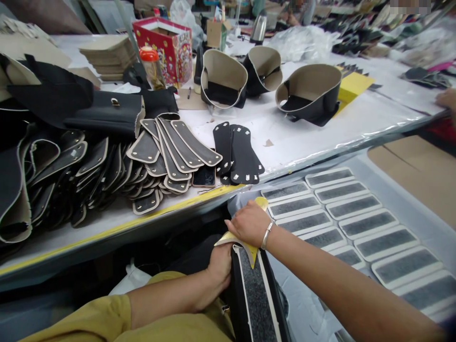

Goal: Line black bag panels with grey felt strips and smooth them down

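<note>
A long black piece (259,299) with a grey felt-like strip and pale edges stands in front of me at the bottom centre. My left hand (220,265) is closed at its far end, on the left side, with its fingertips hidden under a yellow-and-beige sheet (228,239). Curled fingers of my right hand (250,222), with a silver bangle at the wrist, grip this sheet from above. The sheet bends over the far end of the black piece, and a pointed yellow corner hangs over the felt strip.
Rows of grey pads with pale borders (377,223) lie on the right. On the white table (281,142) are piled black straps (142,147), a phone (204,176), open black bag bodies (309,90) and a red box (167,47). Another person's hand (447,98) shows at the right edge.
</note>
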Tool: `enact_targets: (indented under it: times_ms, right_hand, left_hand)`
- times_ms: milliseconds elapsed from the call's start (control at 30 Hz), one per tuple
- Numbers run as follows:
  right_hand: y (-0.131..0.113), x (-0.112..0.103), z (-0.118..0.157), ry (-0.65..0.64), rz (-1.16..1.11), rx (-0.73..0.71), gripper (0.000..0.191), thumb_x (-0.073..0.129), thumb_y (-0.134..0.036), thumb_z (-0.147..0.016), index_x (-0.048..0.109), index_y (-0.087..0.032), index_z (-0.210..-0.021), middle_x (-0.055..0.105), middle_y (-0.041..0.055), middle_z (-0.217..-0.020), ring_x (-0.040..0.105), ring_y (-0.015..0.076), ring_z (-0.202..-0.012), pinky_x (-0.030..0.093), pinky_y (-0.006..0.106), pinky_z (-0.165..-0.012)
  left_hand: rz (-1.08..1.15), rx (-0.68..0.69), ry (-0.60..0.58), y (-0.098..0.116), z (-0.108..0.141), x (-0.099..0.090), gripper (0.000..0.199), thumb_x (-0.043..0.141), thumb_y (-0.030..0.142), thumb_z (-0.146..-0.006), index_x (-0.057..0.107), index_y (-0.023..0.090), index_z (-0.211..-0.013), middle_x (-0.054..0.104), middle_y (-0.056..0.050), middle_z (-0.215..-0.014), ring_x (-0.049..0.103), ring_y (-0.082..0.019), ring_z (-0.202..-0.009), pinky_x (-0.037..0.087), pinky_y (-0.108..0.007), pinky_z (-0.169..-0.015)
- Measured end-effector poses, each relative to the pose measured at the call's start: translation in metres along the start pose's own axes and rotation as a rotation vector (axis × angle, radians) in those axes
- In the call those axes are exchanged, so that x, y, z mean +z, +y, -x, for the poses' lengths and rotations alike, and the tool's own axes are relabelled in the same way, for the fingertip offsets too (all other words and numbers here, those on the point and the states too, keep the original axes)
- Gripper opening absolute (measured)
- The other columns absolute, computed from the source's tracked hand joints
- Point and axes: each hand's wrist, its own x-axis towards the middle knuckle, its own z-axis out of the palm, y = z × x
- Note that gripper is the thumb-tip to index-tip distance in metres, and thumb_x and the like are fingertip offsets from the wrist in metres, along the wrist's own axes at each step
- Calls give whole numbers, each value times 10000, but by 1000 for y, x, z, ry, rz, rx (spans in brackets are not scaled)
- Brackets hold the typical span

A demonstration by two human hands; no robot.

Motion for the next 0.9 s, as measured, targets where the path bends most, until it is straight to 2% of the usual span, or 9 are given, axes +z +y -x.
enact_targets:
  times_ms: [133, 267, 367, 433, 500, 667, 900]
  right_hand:
    - [-2, 0, -3, 23, -1, -35, 519, 288, -392, -919, 716, -138, -771, 687, 125, -773, 601, 225, -758, 281, 380, -769]
    - [-4, 3, -5, 57, 15, -76, 519, 292, -394, -918, 715, -153, -739, 689, 107, -736, 608, 220, -724, 278, 380, -739]
    - [-6, 5, -8, 72, 15, -98, 500, 310, -385, -914, 713, -164, -715, 690, 98, -716, 613, 216, -697, 279, 379, -713]
    - [-7, 6, -11, 82, 11, -100, 489, 325, -380, -910, 710, -164, -700, 690, 95, -705, 615, 214, -682, 280, 376, -701]
    - [-8, 6, -13, 89, 12, -106, 479, 341, -376, -904, 708, -158, -688, 691, 96, -703, 616, 218, -677, 281, 378, -696]
    - [-7, 5, -16, 69, 11, -170, 458, 364, -367, -893, 707, -155, -677, 690, 92, -694, 615, 222, -669, 277, 378, -687]
    - [-3, 9, -21, 124, 12, -312, 473, 359, -379, -897, 700, -162, -650, 679, 81, -663, 592, 199, -625, 245, 359, -642]
  left_hand:
    - [108, -65, -79, 2, -4, 0, 395, 526, 496, -788, 614, 189, -1021, 685, -75, -844, 614, -299, -927, 462, -450, -853]
    - [158, -112, -167, 10, -2, -10, 578, 405, 655, -789, 611, 176, -1038, 678, -93, -946, 579, -306, -1016, 420, -455, -918]
    - [416, -212, -340, 19, 5, -23, 742, 339, 737, -758, 594, 109, -1060, 661, -135, -1011, 547, -328, -1071, 362, -466, -966]
    - [612, -283, -442, 25, 10, -30, 749, 346, 728, -766, 590, 86, -1063, 653, -150, -1033, 535, -328, -1091, 327, -457, -990]
    - [713, -322, -483, 31, 14, -35, 709, 352, 689, -796, 594, 77, -1059, 653, -155, -1036, 537, -319, -1092, 307, -446, -1002]
    - [763, -346, -473, 34, 21, -33, 672, 368, 642, -823, 576, 75, -1117, 651, -153, -1050, 548, -304, -1080, 298, -432, -1012]
    - [677, -233, -285, 29, 29, -23, 480, 439, 442, -877, 575, 73, -1152, 656, -133, -1062, 560, -288, -1071, 304, -414, -1021]
